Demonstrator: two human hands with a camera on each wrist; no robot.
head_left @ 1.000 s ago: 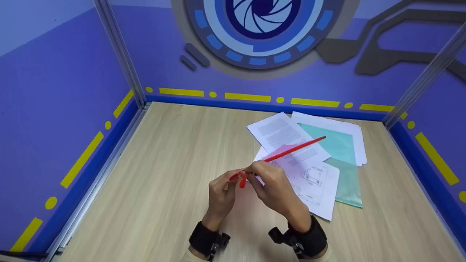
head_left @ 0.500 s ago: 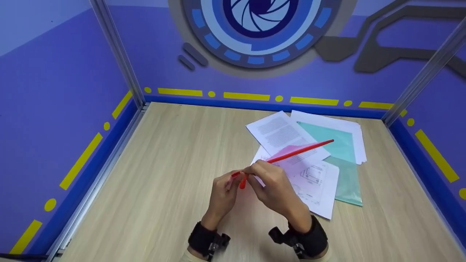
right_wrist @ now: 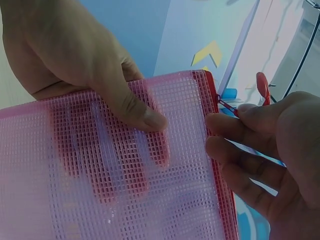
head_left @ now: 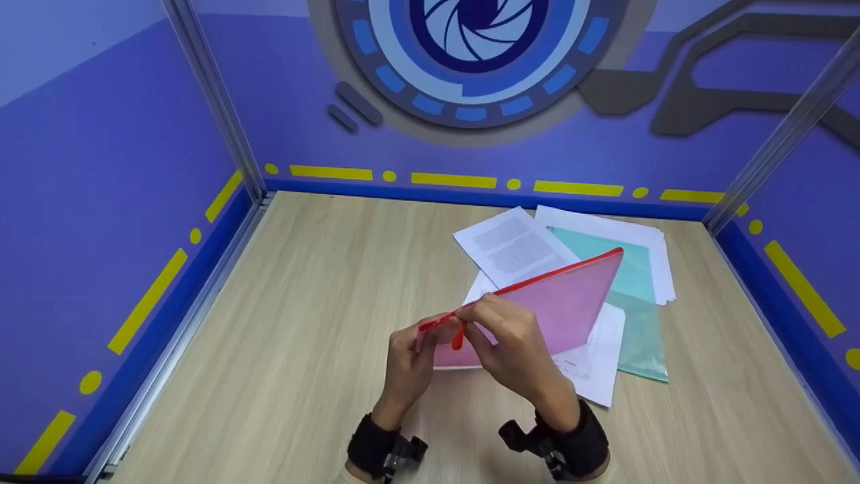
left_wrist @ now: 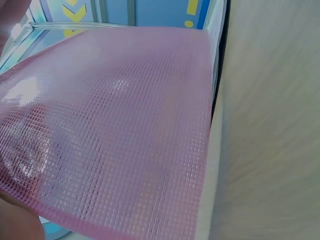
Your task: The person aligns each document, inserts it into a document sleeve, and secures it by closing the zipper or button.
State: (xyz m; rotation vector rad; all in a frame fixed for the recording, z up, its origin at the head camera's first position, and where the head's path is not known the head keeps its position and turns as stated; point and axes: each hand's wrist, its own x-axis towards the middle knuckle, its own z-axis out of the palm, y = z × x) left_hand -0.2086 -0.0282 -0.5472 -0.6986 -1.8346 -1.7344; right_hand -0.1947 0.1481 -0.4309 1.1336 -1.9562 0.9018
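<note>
A pink mesh zipper pouch (head_left: 564, 309) with a red zipper (head_left: 557, 273) along its top edge is held tilted up over the table. My left hand (head_left: 408, 366) grips it near one end of the zipper. In the right wrist view that thumb lies across the mesh (right_wrist: 185, 165) and the fingers show through from behind. My right hand (head_left: 516, 343) pinches the zipper pull, whose red tab (right_wrist: 262, 86) sticks out past the fingers. The left wrist view is mostly filled by the mesh, with only bits of the hand at its left edge.
Beyond the pouch lie a printed sheet (head_left: 514, 242), a sheet with line drawings (head_left: 601, 363), a green translucent folder (head_left: 641, 329) and white papers (head_left: 662, 259) at the back right. Purple panels (head_left: 101, 168) wall in the wooden table (head_left: 302, 302).
The pouch has turned from nearly edge-on so its pink face now shows, covering part of the papers. Both hands stay in nearly the same place, holding pouch and zipper pull.
</note>
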